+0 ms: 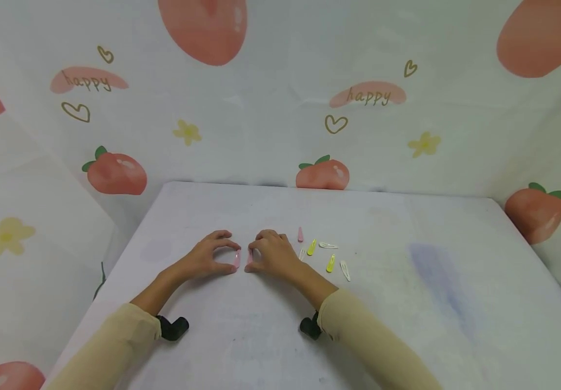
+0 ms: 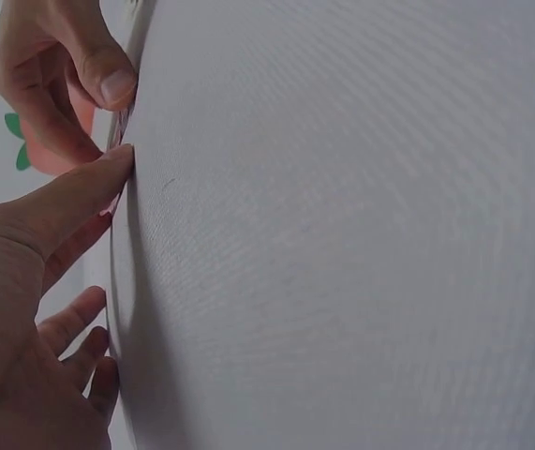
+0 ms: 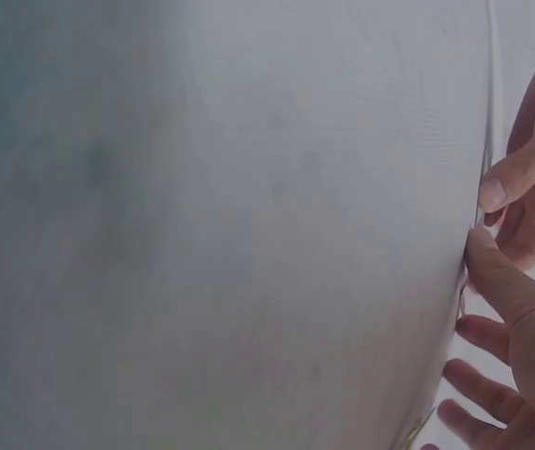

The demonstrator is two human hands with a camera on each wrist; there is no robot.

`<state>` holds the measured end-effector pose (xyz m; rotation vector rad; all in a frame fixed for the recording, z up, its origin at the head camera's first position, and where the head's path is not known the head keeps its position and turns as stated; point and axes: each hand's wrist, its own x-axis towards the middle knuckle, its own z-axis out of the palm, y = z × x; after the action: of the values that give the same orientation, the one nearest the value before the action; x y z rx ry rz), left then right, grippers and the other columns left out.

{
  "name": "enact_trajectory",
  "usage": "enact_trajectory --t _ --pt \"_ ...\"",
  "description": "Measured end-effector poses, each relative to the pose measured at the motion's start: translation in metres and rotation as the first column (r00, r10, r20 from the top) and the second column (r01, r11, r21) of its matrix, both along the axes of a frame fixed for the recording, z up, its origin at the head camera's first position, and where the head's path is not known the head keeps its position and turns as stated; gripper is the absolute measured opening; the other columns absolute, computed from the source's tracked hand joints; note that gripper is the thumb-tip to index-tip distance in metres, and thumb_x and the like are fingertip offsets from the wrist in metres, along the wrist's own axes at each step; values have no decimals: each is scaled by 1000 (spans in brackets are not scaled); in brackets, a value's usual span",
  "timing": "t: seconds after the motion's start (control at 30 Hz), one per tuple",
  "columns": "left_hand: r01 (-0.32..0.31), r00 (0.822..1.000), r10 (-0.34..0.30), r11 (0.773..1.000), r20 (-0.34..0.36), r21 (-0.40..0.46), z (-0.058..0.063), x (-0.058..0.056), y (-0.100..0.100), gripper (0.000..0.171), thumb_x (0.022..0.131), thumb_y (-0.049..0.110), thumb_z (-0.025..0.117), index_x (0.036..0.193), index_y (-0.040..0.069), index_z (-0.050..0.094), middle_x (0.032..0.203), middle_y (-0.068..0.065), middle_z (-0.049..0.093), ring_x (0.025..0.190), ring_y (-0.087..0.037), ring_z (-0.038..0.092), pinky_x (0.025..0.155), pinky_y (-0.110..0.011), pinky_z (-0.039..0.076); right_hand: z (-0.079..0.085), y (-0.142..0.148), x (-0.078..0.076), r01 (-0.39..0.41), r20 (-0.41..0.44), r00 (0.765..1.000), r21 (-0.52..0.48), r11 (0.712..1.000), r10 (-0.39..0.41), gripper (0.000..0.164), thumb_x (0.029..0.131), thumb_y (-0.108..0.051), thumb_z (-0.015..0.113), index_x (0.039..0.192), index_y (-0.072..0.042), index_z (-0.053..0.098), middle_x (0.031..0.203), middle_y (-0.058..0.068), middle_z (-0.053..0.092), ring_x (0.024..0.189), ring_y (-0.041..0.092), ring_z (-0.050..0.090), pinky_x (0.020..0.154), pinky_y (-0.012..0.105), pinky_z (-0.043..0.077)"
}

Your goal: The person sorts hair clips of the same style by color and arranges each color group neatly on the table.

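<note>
Two pink snap hair clips are side by side on the white table, a small gap between them. In the head view my left hand (image 1: 205, 255) holds the left pink hair clip (image 1: 237, 259) by its ends, thumb at the near end and index finger at the far end. The right pink hair clip (image 1: 250, 256) is held the same way by my right hand (image 1: 276, 253), which partly covers it. Both wrist views show the thumbs low at the table surface, with the clips mostly hidden behind the fingers.
Right of my right hand lie a third pink clip (image 1: 300, 234), yellow clips (image 1: 311, 247) (image 1: 330, 264) and white clips (image 1: 328, 246) (image 1: 345, 271). Another white clip (image 1: 302, 253) is partly behind the right hand. A printed curtain (image 1: 260, 119) hangs behind the table (image 1: 387, 336).
</note>
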<state>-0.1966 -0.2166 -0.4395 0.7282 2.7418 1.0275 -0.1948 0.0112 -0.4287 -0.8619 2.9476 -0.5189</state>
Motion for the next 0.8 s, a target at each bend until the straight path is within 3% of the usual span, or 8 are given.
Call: enact_trajectory --t 0.17,0.33,0.47,0.6,0.8 --pt "-7 1000 7 1000 15 2 -2 0 0 43 78 27 84 117 13 72 143 -24 48 136 -46 37 106 -69 29 4 4 -1 -31 34 999 14 999 31 55 82 -48 79 125 -16 71 125 4 62 126 22 50 103 46 42" --pt "-10 1000 11 1000 25 -19 -2 0 1 43 79 30 83 118 15 72 144 -22 47 136 -46 37 106 -69 29 13 26 -3 -102 69 992 -7 995 102 61 82 -45 80 133 -15 65 130 4 60 129 22 48 106 48 39" --pt "-16 1000 17 999 21 -38 -2 0 0 43 79 30 82 118 16 72 144 -21 47 136 -45 36 106 -68 29 22 55 -2 -148 50 987 -61 987 151 57 80 -38 83 128 -11 68 126 6 61 124 22 52 106 51 40" --pt "-23 999 23 999 21 -32 -2 1 -1 41 79 29 82 117 16 72 144 -20 47 137 -44 36 106 -68 29 25 87 2 -158 47 986 -86 984 162 50 81 -31 83 124 -10 71 123 5 62 122 23 53 102 46 42" --pt "-17 1000 17 1000 16 -7 -3 0 -1 40 78 28 82 115 17 72 144 -20 47 136 -45 37 106 -68 29 25 132 15 -173 62 982 -104 979 180 35 85 -21 79 118 -13 74 122 5 62 122 25 52 98 49 43"
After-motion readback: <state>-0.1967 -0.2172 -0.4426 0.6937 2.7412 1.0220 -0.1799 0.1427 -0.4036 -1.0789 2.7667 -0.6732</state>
